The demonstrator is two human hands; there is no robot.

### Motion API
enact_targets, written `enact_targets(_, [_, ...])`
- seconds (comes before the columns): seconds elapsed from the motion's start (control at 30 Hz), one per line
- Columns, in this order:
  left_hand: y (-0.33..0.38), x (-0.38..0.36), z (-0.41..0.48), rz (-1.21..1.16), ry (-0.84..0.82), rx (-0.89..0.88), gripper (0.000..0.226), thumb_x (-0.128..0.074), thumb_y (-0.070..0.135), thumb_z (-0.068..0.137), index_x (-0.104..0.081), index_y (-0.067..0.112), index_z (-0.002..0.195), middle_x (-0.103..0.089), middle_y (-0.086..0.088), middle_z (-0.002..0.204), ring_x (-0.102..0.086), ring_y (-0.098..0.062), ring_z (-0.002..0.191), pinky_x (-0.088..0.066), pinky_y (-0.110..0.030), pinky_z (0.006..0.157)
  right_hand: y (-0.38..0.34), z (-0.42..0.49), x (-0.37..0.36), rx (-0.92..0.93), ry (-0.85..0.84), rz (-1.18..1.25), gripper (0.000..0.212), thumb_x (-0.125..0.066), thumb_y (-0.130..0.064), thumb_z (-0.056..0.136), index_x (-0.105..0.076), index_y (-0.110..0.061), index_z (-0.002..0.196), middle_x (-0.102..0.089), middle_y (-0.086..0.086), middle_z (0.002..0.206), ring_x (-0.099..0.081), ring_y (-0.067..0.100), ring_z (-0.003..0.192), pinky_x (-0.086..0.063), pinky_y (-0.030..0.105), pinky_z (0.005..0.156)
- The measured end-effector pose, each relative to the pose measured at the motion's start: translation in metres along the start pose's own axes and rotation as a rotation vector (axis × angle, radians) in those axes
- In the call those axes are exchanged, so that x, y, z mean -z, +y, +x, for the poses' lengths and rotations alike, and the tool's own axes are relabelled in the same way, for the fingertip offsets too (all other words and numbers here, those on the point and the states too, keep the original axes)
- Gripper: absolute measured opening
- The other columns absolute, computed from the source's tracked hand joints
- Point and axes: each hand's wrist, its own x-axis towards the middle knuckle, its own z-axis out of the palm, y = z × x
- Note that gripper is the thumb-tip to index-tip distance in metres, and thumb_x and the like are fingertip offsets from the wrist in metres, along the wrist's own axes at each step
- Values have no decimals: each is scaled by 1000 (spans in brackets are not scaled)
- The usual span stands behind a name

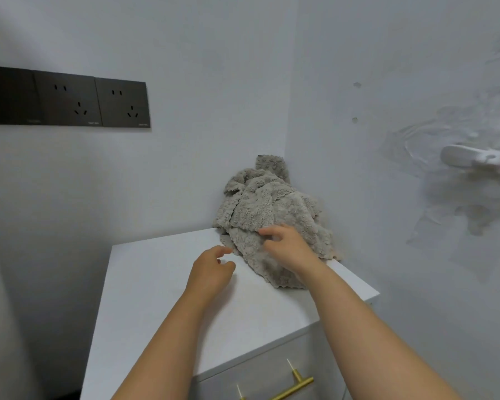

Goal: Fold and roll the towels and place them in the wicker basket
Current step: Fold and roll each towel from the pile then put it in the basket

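A heap of grey-beige fluffy towels lies crumpled in the far right corner of a white cabinet top, leaning against both walls. My right hand rests on the front of the heap with fingers spread and curled over the fabric, touching it without a clear grip. My left hand hovers just left of the heap's lower edge, fingers loosely curled and apart, holding nothing. No wicker basket is in view.
The cabinet has a drawer front with a brass bar handle at the near right. Dark wall sockets sit on the left wall. A white fixture juts from the patched right wall.
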Motion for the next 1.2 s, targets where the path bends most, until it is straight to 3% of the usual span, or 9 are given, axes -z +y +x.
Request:
enact_targets(0.07, [-1,1,2,-10,13,4,35,-53,12,91,-58,20,125,-54,-3,132,-53,-16,113,-39,-24,90,-1,3,-2,8,32,29,44,-52,-16,86,-54,0,127,-48,22,137,-45,35,127,-38,48,106])
enact_targets(0.23, [0,10,4,-63,100,-35,47,-57,14,90,-47,20,135,-48,-1,139,-49,-16,119,-40,-28,93,-32,-14,23,222,240,237,47,-51,-2,90,-52,-15,135,-52,-14,122,-46,-3,113,-33,-7,78])
enact_targets(0.37, [18,19,-6,-237,242,-202,77,-71,32,83,-27,30,146,-37,9,141,-44,-9,121,-35,-24,94,-61,-43,51,370,290,374,41,-53,-2,88,-64,-21,123,-65,-14,113,-60,-1,103,-47,15,90])
enact_targets(0.5, [44,21,-22,-289,163,-359,88,-79,42,71,-27,40,142,-34,20,135,-40,0,120,-36,-24,97,-83,-72,75,468,225,444,38,-53,1,90,-64,-19,120,-65,-11,114,-61,-6,98,-47,6,74])
enact_targets(0.6, [58,17,-34,-229,73,-423,67,-78,42,72,-43,39,129,-45,19,128,-46,0,113,-40,-22,93,-89,-87,85,505,154,447,41,-54,1,90,-59,-18,126,-64,-12,113,-59,-13,98,-44,3,77])
enact_targets(0.67, [64,15,-39,-154,143,-434,19,-69,31,82,-56,33,96,-57,12,101,-54,-8,92,-44,-22,76,-87,-88,89,486,129,485,41,-54,1,91,-58,-18,127,-64,-8,115,-59,-5,104,-47,10,85])
enact_targets(0.83, [67,40,-34,-363,226,-205,25,-55,5,88,-57,10,63,-56,1,64,-48,-15,64,-40,-24,56,-54,-69,92,169,326,360,23,-50,-6,90,-70,-12,99,-71,1,85,-64,11,75,-47,24,71])
enact_targets(1.0, [53,89,-41,-113,-578,68,10,-63,7,87,-72,10,91,-74,-8,87,-71,-18,77,-55,-25,67,13,-34,58,-222,83,-96,23,-45,-4,88,-66,5,86,-70,20,79,-61,28,63,-47,33,58])
enact_targets(1.2, [43,87,-34,-672,-343,323,18,-51,8,93,-66,2,100,-72,-19,91,-70,-26,72,-60,-34,63,47,-11,11,-179,-57,58,23,-50,-8,87,-71,-3,77,-66,11,81,-59,20,64,-46,36,65])
